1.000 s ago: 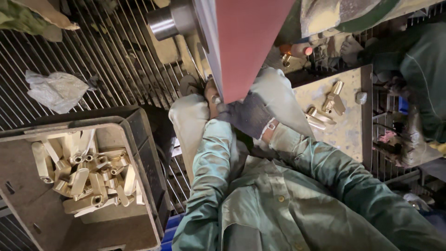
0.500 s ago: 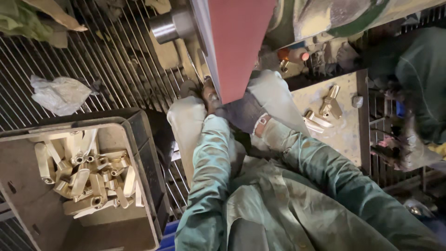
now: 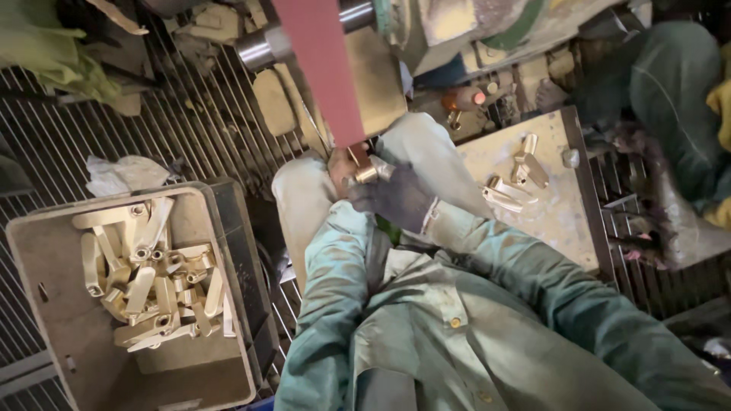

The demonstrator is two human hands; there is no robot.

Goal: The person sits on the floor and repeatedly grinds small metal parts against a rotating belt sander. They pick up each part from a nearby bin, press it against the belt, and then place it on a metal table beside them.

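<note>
A small brass handle piece (image 3: 367,169) is pressed against the lower end of a red sanding belt (image 3: 324,68). My right hand (image 3: 392,196), in a dark glove, grips the piece from the right. My left hand (image 3: 340,171) is bare and holds the same piece from the left, mostly hidden behind it and my green sleeve. Both hands sit just above my knees, in front of my green jacket.
A grey crate (image 3: 46,320) at lower left holds several brass handle pieces (image 3: 148,274). A dusty metal plate (image 3: 533,221) on the right carries several more pieces (image 3: 518,179). A metal roller (image 3: 259,49) and a floor grating (image 3: 167,122) lie behind; a crumpled rag (image 3: 122,173) rests on the grating.
The view has shifted, so the belt now looks narrower and further left. My hands have stayed at the belt's lower end, and the brass piece between them is now plainly visible.
</note>
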